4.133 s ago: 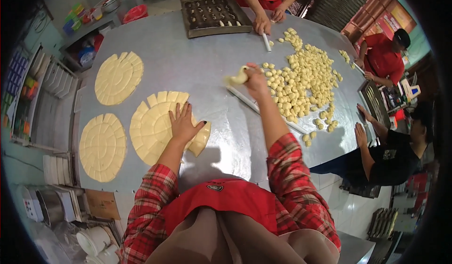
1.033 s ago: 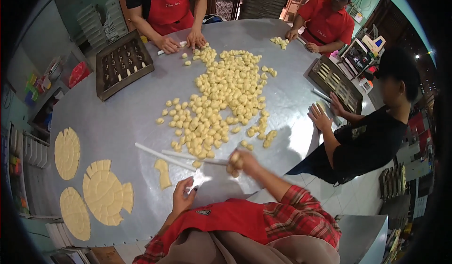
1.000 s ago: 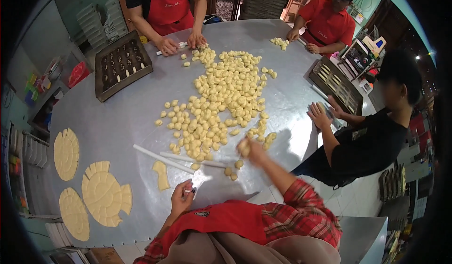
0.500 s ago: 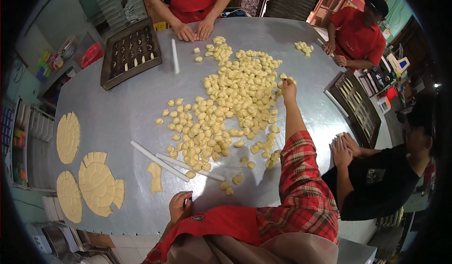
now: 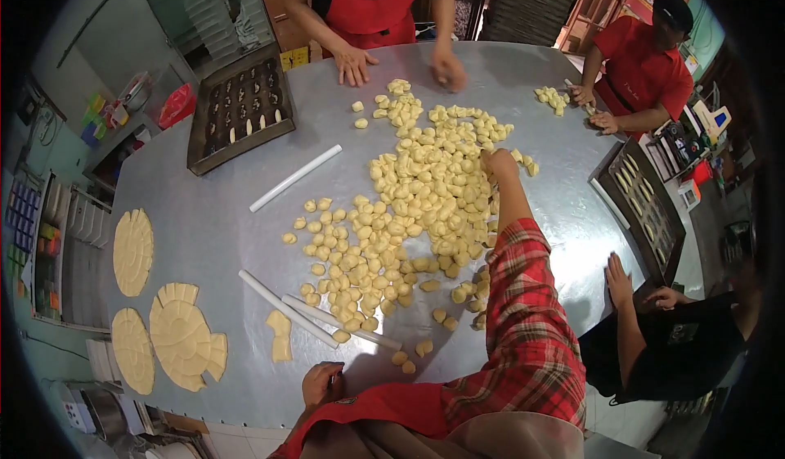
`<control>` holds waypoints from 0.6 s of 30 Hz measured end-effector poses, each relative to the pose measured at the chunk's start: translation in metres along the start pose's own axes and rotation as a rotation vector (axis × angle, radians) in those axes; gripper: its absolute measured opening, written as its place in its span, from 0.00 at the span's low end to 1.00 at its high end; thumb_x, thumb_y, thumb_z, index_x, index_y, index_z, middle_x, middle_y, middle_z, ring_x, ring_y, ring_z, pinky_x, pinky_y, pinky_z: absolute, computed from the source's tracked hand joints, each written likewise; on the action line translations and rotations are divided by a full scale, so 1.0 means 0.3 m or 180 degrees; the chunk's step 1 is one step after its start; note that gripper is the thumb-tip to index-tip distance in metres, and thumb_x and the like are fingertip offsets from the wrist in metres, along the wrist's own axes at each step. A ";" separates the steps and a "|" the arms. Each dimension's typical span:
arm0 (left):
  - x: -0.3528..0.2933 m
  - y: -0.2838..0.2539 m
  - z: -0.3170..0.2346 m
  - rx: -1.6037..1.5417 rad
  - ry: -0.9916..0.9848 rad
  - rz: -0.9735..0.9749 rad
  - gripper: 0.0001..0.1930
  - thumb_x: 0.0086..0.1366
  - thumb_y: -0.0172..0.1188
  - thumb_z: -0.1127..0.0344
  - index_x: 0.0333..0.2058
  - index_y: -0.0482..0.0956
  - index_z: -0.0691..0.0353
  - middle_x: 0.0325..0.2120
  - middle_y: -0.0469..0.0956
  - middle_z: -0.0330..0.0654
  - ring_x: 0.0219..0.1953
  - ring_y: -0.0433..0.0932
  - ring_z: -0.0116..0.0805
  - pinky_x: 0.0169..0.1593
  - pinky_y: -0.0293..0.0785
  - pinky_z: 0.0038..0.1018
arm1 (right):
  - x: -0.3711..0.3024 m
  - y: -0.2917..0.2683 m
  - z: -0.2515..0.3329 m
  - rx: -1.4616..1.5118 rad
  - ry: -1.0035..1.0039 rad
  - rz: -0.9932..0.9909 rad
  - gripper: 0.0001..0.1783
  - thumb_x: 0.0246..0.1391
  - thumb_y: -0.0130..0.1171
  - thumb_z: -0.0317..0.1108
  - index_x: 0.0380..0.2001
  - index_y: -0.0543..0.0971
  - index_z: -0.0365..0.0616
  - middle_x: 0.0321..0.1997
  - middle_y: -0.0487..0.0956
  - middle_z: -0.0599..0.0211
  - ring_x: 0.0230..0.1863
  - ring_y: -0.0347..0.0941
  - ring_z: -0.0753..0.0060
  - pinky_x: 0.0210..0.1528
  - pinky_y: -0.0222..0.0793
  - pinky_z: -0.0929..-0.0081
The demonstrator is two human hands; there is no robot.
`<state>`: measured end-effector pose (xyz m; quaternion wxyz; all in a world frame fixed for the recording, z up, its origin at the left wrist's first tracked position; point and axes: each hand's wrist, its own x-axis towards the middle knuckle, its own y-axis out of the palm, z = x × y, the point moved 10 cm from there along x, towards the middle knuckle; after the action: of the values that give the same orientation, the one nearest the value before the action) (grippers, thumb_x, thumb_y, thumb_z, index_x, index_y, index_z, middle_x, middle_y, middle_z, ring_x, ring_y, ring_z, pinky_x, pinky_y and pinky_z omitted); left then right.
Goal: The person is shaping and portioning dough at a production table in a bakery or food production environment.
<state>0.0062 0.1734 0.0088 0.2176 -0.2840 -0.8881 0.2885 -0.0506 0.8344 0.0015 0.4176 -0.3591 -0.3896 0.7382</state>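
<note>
Touching dough balls (image 5: 437,173) with right hand (image 5: 501,164), grip unclear; heaped mid desk (image 5: 196,213), likely for shared reach. Left hand (image 5: 322,383) curled near edge, can't tell if holding.

The person wore a plaid shirt, its right sleeve (image 5: 533,320) red crossed with dark and pale lines, loosely wrinkled and ending on the forearm. A plain red apron (image 5: 396,406) covered the front, with smooth brownish-grey cloth (image 5: 499,438) draped over it. The left hand (image 5: 320,385) had a dark nail.
</note>
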 end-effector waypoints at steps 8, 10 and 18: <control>0.026 0.011 0.001 0.0027 0.0085 0.0109 0.11 0.49 0.59 0.77 0.34 0.78 0.59 0.30 0.79 0.43 0.33 0.78 0.42 0.37 0.75 0.33 | -0.003 0.051 -0.024 0.1169 -0.0214 0.0282 0.35 0.39 0.64 0.56 0.42 0.75 0.36 0.33 0.81 0.52 0.34 0.78 0.56 0.40 0.71 0.67; 0.014 0.012 0.019 0.0016 -0.0043 0.0112 0.11 0.49 0.59 0.78 0.34 0.78 0.59 0.31 0.80 0.43 0.34 0.78 0.42 0.38 0.75 0.33 | -0.079 0.043 0.025 0.1050 -0.0202 0.0815 0.37 0.39 0.65 0.55 0.45 0.73 0.36 0.31 0.81 0.51 0.33 0.78 0.58 0.39 0.71 0.67; 0.020 0.023 0.008 0.0044 0.0048 0.0124 0.14 0.47 0.59 0.78 0.35 0.77 0.57 0.31 0.80 0.42 0.34 0.78 0.42 0.38 0.74 0.33 | -0.147 0.048 -0.004 0.1318 -0.0531 0.1613 0.28 0.45 0.63 0.36 0.50 0.69 0.40 0.35 0.79 0.62 0.34 0.77 0.70 0.32 0.72 0.76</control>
<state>0.0030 0.1807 0.0039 0.2205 -0.3019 -0.8787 0.2967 -0.0372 0.7902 -0.0026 0.2515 -0.2905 -0.1626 0.9088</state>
